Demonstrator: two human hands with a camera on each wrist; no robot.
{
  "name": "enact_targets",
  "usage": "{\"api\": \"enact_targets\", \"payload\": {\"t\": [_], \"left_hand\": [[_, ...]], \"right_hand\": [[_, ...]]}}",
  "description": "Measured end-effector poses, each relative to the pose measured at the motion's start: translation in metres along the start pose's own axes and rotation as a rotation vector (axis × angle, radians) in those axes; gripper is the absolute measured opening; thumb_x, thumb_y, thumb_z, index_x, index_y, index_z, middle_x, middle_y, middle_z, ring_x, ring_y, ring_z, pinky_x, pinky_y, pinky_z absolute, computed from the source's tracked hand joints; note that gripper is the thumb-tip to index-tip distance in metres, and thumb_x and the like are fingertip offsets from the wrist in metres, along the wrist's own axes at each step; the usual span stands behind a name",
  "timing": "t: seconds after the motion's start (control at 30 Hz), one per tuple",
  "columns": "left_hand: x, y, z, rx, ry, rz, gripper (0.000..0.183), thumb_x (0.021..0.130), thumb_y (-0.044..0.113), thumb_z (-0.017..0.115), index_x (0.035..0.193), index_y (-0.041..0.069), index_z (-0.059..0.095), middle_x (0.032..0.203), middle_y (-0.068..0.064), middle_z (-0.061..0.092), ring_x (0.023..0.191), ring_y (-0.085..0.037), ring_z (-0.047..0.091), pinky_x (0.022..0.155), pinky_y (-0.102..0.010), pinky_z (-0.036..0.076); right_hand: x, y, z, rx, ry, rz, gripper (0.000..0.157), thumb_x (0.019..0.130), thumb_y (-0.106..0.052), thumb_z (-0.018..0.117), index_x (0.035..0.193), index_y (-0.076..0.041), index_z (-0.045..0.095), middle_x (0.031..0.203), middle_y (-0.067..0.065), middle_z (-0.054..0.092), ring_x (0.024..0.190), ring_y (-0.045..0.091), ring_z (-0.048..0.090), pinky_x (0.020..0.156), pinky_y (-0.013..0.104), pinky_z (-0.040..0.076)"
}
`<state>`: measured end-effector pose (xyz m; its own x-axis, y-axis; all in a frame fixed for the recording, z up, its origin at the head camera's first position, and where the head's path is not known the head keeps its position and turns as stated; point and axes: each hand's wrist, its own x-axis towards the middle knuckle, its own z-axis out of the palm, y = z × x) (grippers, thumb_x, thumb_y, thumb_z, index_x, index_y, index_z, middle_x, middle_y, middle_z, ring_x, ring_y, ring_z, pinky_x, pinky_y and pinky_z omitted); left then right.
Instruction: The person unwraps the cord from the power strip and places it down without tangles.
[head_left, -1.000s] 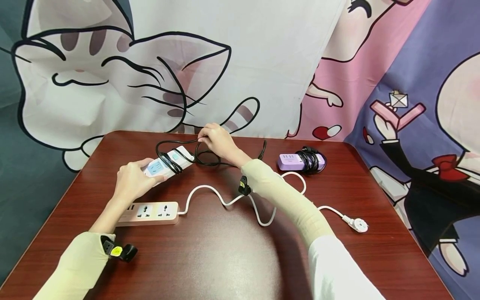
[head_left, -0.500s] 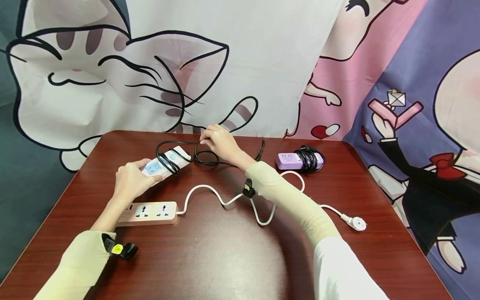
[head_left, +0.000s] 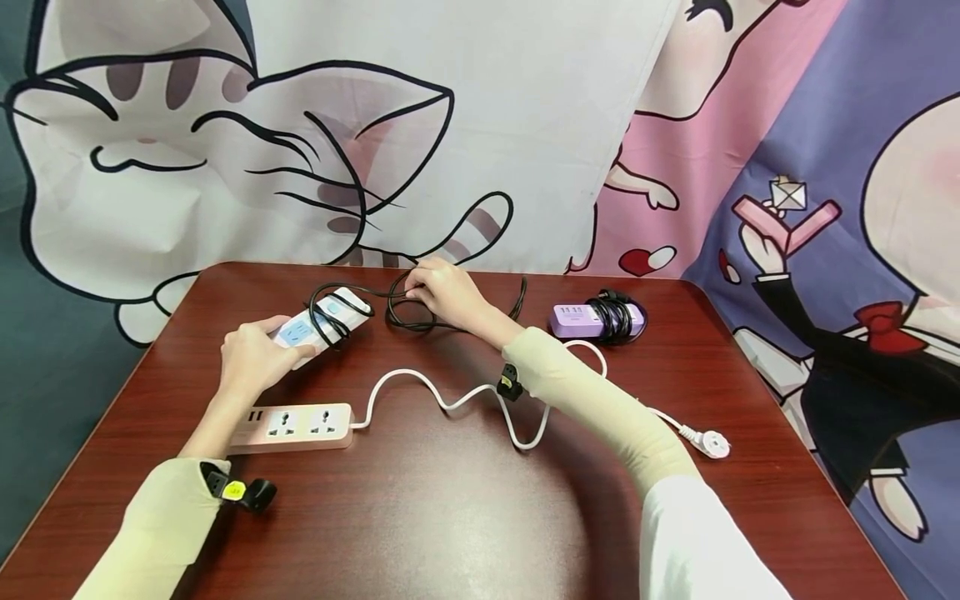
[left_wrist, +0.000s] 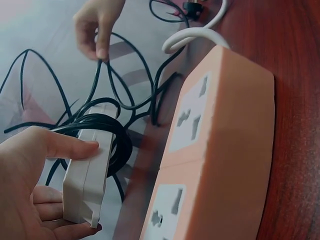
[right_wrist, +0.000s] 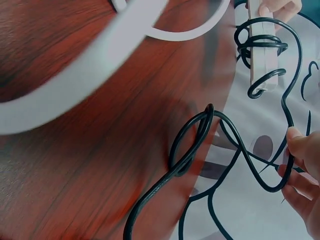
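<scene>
My left hand (head_left: 251, 357) grips one end of a white power strip (head_left: 297, 332) with pale blue socket panels, holding it tilted above the table. Several turns of black cord (left_wrist: 102, 122) wrap round the strip's other end. Farther right, my right hand (head_left: 448, 293) pinches a length of that cord between thumb and fingers, near the table's back edge. In the right wrist view a slack cord loop (right_wrist: 210, 111) hangs beside the pinching fingers (right_wrist: 298, 145). Just below my left hand lies a beige-pink power strip (head_left: 311, 442), its left end partly behind my wrist.
A white cord (head_left: 408, 372) runs from the beige-pink strip across the table (head_left: 420, 517), under my right arm, to a white plug (head_left: 711, 443). At the back right sits a purple power strip (head_left: 576, 321) with its black cord bundled round it. A printed cloth (head_left: 555, 150) hangs behind.
My right hand has moved slightly right and down with the cord. My left hand and the white strip have shifted a little left. The other strips stay put.
</scene>
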<state>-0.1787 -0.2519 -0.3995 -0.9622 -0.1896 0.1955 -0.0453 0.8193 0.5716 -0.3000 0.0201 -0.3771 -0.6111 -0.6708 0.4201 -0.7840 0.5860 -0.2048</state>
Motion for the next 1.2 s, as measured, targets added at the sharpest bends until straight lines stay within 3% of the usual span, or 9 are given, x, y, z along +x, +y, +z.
{"api": "enact_targets", "payload": {"t": [0.23, 0.6, 0.87, 1.03, 1.2], "left_hand": [[0.001, -0.007, -0.002, -0.023, 0.009, -0.056, 0.06, 0.074, 0.033, 0.077, 0.122, 0.0, 0.062, 0.106, -0.031, 0.065, 0.094, -0.046, 0.052, 0.076, -0.051, 0.035], [0.001, -0.007, -0.009, -0.053, 0.054, -0.091, 0.058, 0.076, 0.034, 0.076, 0.123, 0.001, 0.062, 0.107, -0.031, 0.065, 0.097, -0.047, 0.05, 0.079, -0.053, 0.033], [-0.001, -0.003, -0.013, -0.092, 0.055, -0.097, 0.062, 0.078, 0.035, 0.075, 0.126, 0.0, 0.06, 0.113, -0.032, 0.063, 0.105, -0.047, 0.047, 0.089, -0.056, 0.03], [-0.002, -0.002, -0.015, -0.101, 0.061, -0.096, 0.061, 0.078, 0.034, 0.075, 0.126, 0.001, 0.06, 0.113, -0.031, 0.063, 0.104, -0.047, 0.047, 0.089, -0.056, 0.03], [-0.003, -0.002, -0.016, -0.113, 0.066, -0.101, 0.061, 0.078, 0.035, 0.075, 0.127, 0.002, 0.06, 0.113, -0.03, 0.063, 0.105, -0.046, 0.047, 0.089, -0.056, 0.029]], "right_hand": [[-0.006, -0.001, -0.004, -0.013, -0.033, -0.01, 0.009, 0.089, -0.02, 0.068, 0.092, -0.013, 0.072, 0.094, -0.001, 0.069, 0.09, 0.014, 0.061, 0.076, 0.027, 0.05], [-0.014, -0.002, -0.006, -0.052, -0.1, -0.016, 0.007, 0.089, -0.019, 0.068, 0.092, -0.014, 0.072, 0.095, -0.002, 0.069, 0.094, 0.016, 0.062, 0.08, 0.03, 0.051], [-0.016, 0.004, -0.007, -0.115, -0.184, -0.018, 0.005, 0.089, -0.018, 0.067, 0.09, -0.015, 0.072, 0.095, -0.002, 0.069, 0.095, 0.016, 0.061, 0.08, 0.03, 0.051], [-0.018, 0.008, -0.004, -0.137, -0.256, 0.001, 0.005, 0.088, -0.016, 0.068, 0.09, -0.013, 0.072, 0.096, -0.001, 0.069, 0.096, 0.017, 0.06, 0.08, 0.032, 0.051], [-0.019, 0.01, 0.0, -0.144, -0.276, 0.014, 0.004, 0.087, -0.017, 0.07, 0.086, -0.013, 0.071, 0.095, -0.001, 0.069, 0.096, 0.018, 0.061, 0.08, 0.034, 0.051]]}}
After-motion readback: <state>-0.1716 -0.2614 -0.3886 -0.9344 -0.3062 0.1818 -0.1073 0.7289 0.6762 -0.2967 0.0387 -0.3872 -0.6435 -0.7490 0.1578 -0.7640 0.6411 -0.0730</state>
